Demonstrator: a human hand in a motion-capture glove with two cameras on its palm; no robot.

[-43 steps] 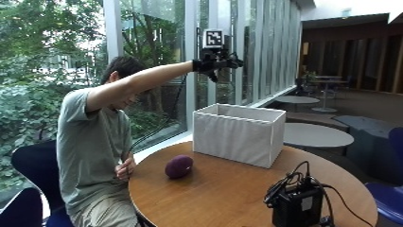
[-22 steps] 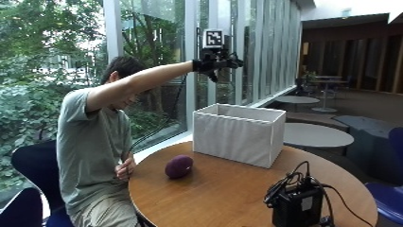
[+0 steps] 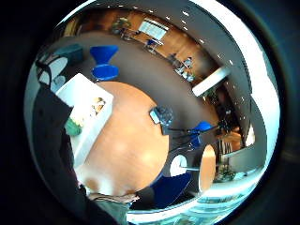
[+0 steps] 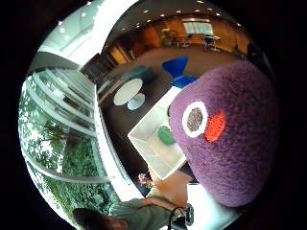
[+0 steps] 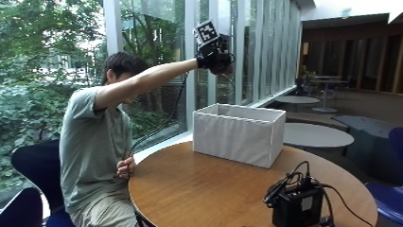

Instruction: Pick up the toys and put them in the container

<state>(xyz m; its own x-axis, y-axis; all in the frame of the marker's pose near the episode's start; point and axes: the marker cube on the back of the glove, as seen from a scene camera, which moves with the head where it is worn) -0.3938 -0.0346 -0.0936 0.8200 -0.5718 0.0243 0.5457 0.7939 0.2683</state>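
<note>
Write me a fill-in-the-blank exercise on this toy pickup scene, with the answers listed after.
1. The gloved right hand is raised above the white ____.
2. The toy close to the palm is ____ in colour.
3. Inside the container already lies a ____ toy.
4. The container stands on a round ____ table.

Answers: container; purple; green; wooden

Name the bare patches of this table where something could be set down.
Bare wood lies on the round table between the white container and the person's edge, and between container and black device. The far rim is crowded by the container; the device and its cables fill the near right edge.
</note>
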